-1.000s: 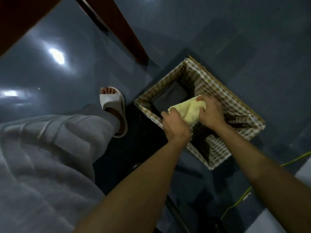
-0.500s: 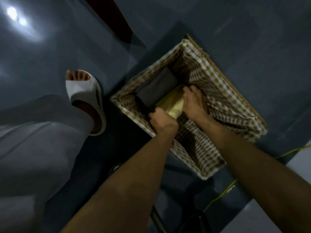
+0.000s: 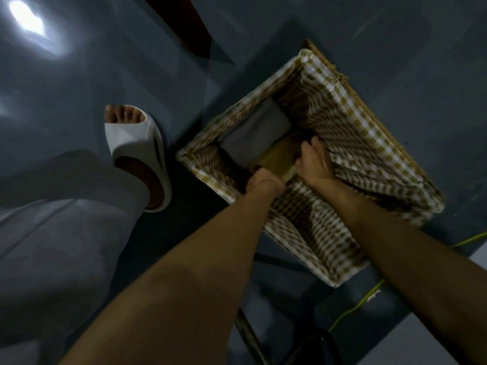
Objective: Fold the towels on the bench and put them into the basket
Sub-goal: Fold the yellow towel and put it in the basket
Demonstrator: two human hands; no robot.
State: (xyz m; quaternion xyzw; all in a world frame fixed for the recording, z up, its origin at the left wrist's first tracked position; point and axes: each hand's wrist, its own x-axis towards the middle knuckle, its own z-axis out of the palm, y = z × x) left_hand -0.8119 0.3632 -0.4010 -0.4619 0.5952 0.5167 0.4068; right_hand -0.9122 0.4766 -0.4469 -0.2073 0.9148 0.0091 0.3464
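Yellow towel (image 3: 279, 156): lay deep in the checked-lined basket (image 3: 355, 133), centre frame, against a folded grey towel (image 3: 255, 135).
Right hand (image 3: 313, 162): fingers curled on its right edge.
Left hand (image 3: 263, 180): sat at the near edge, fingers hidden, grip unclear.

1. basket (image 3: 355, 127): rect. wicker w/ tan-white check liner, upright on floor, top open.
2. grey towel (image 3: 253, 130): folded, lying flat at btm, far-left corner.
3. yellow towel (image 3: 276, 158): folded, low inside basket, right beside grey towel, edges touching.
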